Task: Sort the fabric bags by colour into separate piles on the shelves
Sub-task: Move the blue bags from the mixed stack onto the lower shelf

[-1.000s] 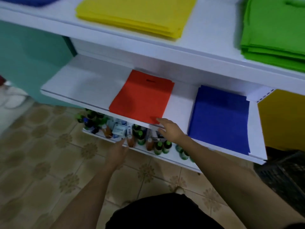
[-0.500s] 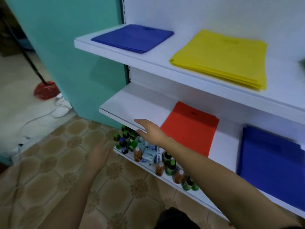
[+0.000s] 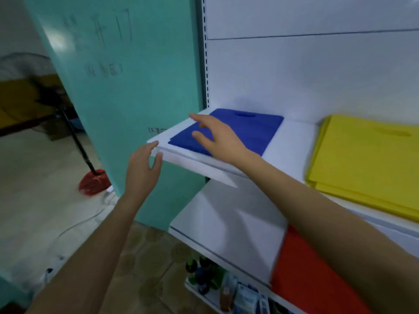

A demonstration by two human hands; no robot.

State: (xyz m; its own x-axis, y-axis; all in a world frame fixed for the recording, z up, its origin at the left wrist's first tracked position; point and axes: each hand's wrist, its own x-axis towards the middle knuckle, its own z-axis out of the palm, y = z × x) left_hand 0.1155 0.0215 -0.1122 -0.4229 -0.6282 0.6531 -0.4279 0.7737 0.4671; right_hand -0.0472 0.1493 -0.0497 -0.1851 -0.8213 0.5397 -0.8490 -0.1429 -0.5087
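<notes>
Soft, even indoor light with a cool bluish cast falls on the white back panel [image 3: 317, 71]. A pale patch of glare sits high on the left of the teal panel [image 3: 136, 98], where the handwriting reads faint. The room at far left is dim. The lower shelf [image 3: 226, 223] lies in grey shade. The right hand [image 3: 217, 137] casts a small dark shadow on the blue bags [image 3: 249, 130]. Motion blur smears the orange bag [image 3: 306, 279], the bottles [image 3: 204, 275] and the left edge of the yellow bags [image 3: 367, 164]. The wide lens bows the shelf upright [image 3: 205, 53].

A teal partition [image 3: 127, 87] stands beside white shelving [image 3: 226, 223], above brown patterned floor tiles [image 3: 145, 257].
</notes>
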